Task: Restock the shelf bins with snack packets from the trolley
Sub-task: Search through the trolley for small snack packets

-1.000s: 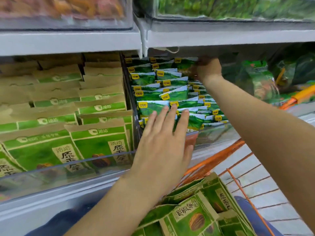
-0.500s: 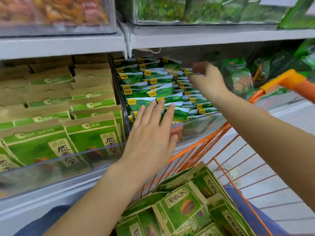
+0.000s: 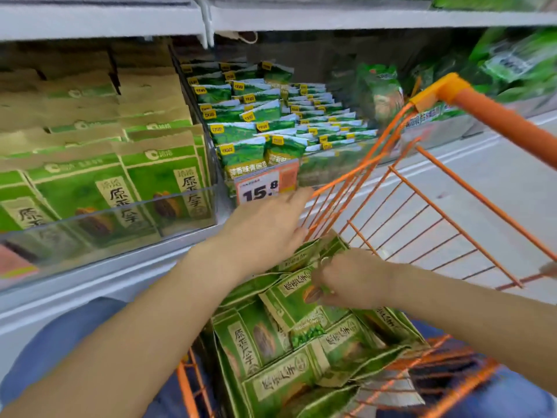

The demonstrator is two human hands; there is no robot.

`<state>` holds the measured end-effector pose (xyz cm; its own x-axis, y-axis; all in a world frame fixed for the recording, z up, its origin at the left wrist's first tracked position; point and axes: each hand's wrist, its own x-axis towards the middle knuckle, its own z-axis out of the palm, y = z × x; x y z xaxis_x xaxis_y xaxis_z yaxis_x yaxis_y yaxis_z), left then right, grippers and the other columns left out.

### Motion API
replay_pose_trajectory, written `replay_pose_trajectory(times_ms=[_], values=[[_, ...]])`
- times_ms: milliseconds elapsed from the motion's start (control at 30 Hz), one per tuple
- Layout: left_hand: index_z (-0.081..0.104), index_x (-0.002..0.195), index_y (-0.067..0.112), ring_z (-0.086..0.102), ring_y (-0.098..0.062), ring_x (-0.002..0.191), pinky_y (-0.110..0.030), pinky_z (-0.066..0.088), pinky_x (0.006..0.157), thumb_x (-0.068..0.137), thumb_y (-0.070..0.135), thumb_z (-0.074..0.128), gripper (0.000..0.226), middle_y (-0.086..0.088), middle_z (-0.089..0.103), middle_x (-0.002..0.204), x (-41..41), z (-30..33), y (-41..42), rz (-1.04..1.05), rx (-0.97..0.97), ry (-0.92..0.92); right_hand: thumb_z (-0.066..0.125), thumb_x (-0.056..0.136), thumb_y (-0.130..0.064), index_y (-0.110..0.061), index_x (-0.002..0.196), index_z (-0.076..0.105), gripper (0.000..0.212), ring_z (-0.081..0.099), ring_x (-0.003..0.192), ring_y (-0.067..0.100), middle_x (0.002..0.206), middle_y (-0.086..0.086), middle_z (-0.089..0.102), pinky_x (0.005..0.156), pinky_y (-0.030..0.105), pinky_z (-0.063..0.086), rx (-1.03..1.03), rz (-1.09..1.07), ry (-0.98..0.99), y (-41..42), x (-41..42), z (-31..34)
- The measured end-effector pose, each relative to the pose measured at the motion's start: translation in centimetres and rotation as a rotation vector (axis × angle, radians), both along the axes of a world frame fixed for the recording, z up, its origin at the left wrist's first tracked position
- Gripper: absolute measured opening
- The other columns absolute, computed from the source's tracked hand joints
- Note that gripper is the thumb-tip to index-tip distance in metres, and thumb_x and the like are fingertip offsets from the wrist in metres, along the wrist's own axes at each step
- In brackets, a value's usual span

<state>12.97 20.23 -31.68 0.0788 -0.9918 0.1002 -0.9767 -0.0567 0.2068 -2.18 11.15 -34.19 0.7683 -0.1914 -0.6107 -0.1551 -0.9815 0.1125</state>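
Observation:
Green and kraft-paper snack packets [image 3: 271, 345] lie piled in the orange wire trolley [image 3: 428, 203] at lower centre. My right hand [image 3: 354, 279] is down in the trolley, and its curled fingers grip the top edge of one green packet [image 3: 294, 297]. My left hand [image 3: 262, 233] hovers with straight fingers just above the pile, at the trolley's wire edge. It holds nothing. On the shelf, the middle clear bin [image 3: 331, 167] holds several small green packets. The left clear bin [image 3: 126, 212] holds rows of the larger green packets.
A price tag reading 15.8 [image 3: 262, 188] hangs on the front of the middle bin, just above my left hand. The trolley's orange handle [image 3: 494, 116] crosses the upper right. More green bags [image 3: 382, 92] fill the bin to the right. A white shelf board [image 3: 331, 19] runs overhead.
Both hands have dropped from the middle shelf bin to the trolley. My right hand left the back of the bin and now grips a packet. The view has tilted down.

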Motion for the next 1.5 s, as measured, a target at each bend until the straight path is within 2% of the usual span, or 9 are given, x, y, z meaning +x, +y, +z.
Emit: replay_pose_trajectory(times_ms=[167,300,433,500,667,867,1133,1300,1500], values=[[0.035,0.14,0.018,0.061,-0.027,0.097,-0.034,0.046,0.063,0.1,0.039,0.04,0.045,-0.005,0.063,0.113,1.6,-0.4,-0.1,0.019,0.057,-0.053,0.042,0.099,-0.016,-0.005,0.094,0.061,0.022,0.048,0.065,0.018,0.087,0.004,0.056,0.06,0.037,0.046,0.05,0.107,0.518,2.7,0.1,-4.3],[0.037,0.138,0.017,0.062,-0.026,0.092,-0.031,0.04,0.057,0.1,0.039,0.041,0.044,-0.005,0.065,0.106,2.2,-0.7,-0.4,0.035,0.106,-0.048,0.042,0.1,-0.011,0.001,0.151,0.013,0.06,0.054,0.092,0.028,0.156,0.016,0.02,0.048,0.029,0.022,0.07,-0.028,0.644,3.2,-0.4,-4.2],[0.036,0.138,0.017,0.062,-0.028,0.097,-0.033,0.044,0.062,0.099,0.04,0.042,0.046,-0.006,0.065,0.112,2.2,-0.9,-0.5,0.034,0.125,-0.07,0.04,0.1,-0.018,-0.004,0.148,-0.02,0.078,0.04,0.057,0.01,0.071,0.01,0.042,0.057,0.029,0.041,0.153,-0.189,0.323,1.5,-0.5,-2.3],[0.036,0.138,0.017,0.061,-0.029,0.1,-0.034,0.045,0.064,0.099,0.039,0.042,0.046,-0.007,0.065,0.114,2.2,-0.9,-0.6,0.043,0.127,-0.07,0.041,0.1,-0.029,-0.014,0.147,-0.026,0.083,0.047,0.056,0.017,0.062,0.002,0.046,0.06,0.035,0.047,0.134,-0.173,0.135,-0.5,0.0,-1.9],[0.034,0.14,0.018,0.062,-0.026,0.099,-0.036,0.051,0.067,0.099,0.04,0.043,0.048,-0.004,0.065,0.115,2.3,-1.0,-0.6,0.04,0.129,-0.044,0.052,0.095,-0.037,-0.016,0.152,-0.008,0.085,0.056,0.065,0.015,0.087,0.003,0.067,0.059,0.029,0.043,0.219,-0.293,0.086,-1.6,1.3,-2.8],[0.033,0.142,0.017,0.062,-0.028,0.1,-0.037,0.052,0.069,0.099,0.041,0.041,0.049,-0.006,0.065,0.115,2.3,-1.0,-0.5,0.033,0.115,-0.068,0.046,0.097,-0.036,-0.011,0.113,0.044,0.029,0.061,0.078,0.027,0.09,0.006,0.064,0.066,0.035,0.051,0.028,-0.085,-0.117,-0.6,-0.2,-4.3],[0.036,0.139,0.016,0.062,-0.028,0.096,-0.033,0.045,0.062,0.099,0.04,0.041,0.046,-0.007,0.065,0.112,2.2,-0.8,-0.6,0.047,0.14,-0.076,0.042,0.099,-0.031,-0.02,0.148,0.031,0.051,0.053,0.12,0.029,0.15,0.011,0.036,0.08,0.038,0.052,0.001,0.1,-0.166,0.4,-1.1,-6.2],[0.037,0.137,0.016,0.061,-0.027,0.09,-0.031,0.041,0.059,0.099,0.038,0.042,0.044,-0.006,0.065,0.107,2.1,-0.8,-0.6,0.054,0.138,-0.053,0.067,0.081,-0.018,-0.014,0.123,0.058,0.044,0.061,0.089,0.023,0.12,0.01,0.059,0.058,0.033,0.054,-0.073,0.684,-0.29,-0.8,-1.3,-7.7],[0.037,0.137,0.015,0.059,-0.028,0.087,-0.031,0.04,0.059,0.1,0.037,0.041,0.043,-0.003,0.056,0.089,2.0,-0.5,-0.5,0.056,0.164,-0.051,0.067,0.081,-0.019,-0.019,0.14,0.044,0.064,0.055,0.115,0.027,0.14,0.012,0.05,0.069,0.035,0.055,-0.012,0.857,-0.197,-0.4,-0.4,-10.6]])
